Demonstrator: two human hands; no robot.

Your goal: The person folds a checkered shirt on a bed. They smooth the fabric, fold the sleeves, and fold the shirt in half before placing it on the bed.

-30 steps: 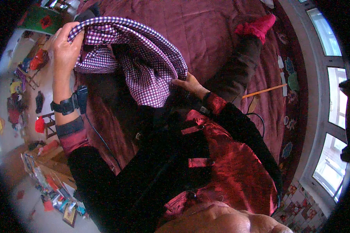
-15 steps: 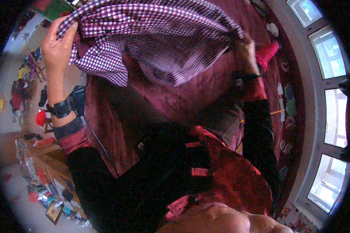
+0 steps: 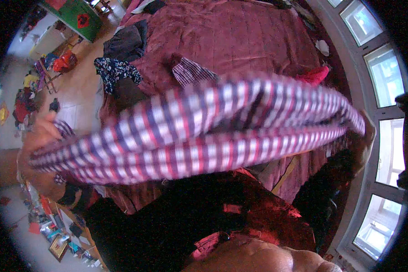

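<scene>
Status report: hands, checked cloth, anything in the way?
Left hand, right hand: each gripping one end, blurred. Checked cloth: stretched between them. Cloth hides part of bed; dark clothing beyond.

The checked cloth (image 3: 190, 158), bunched a second ago, now stretches wide and blurred across the view, closer to the camera. The left hand (image 3: 40, 136) is now lower at far left, the right hand (image 3: 366, 140) out at far right. Dark floral cloth (image 3: 115, 70) now shows on the bed (image 3: 231, 41).
</scene>
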